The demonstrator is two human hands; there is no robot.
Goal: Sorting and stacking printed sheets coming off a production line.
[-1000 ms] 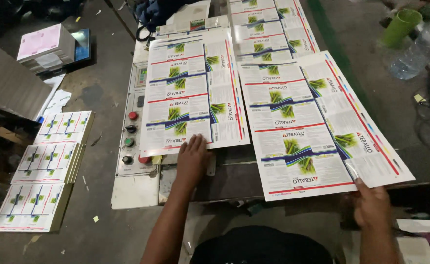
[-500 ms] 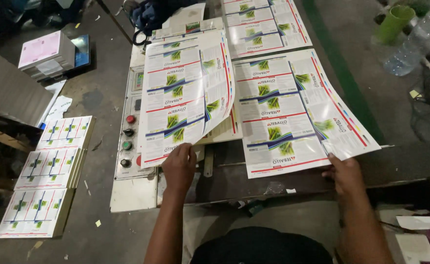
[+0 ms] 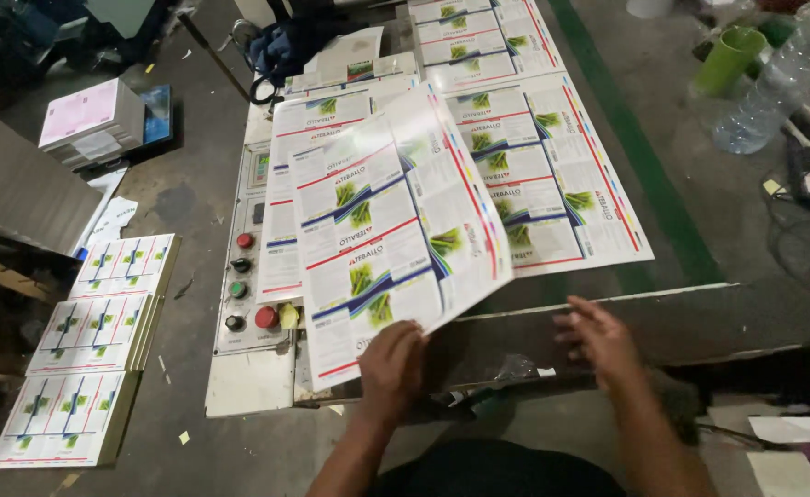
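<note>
While the left hand (image 3: 391,357) pinches the near edge of a lifted printed sheet (image 3: 396,230), which arches over the grey table (image 3: 607,322), the right hand (image 3: 603,340) hovers spread and empty above the table's front edge. Beyond lies a flat printed sheet (image 3: 552,175) (same green-and-blue design); further right stand a green cup (image 3: 729,60) and a clear plastic bottle (image 3: 773,87), contents indiscernible.

We see white printed sheets (image 3: 396,230) with green leaf patches, dark blue bands, red lines. Control panel (image 3: 248,267) is pale grey with red, black, green and yellow buttons. Floor stripe (image 3: 644,156) is green. Cup (image 3: 731,60) is lime green. Paper stack (image 3: 87,115) has a pink top. Floor stacks (image 3: 92,359) are white with blue-green marks.
</note>
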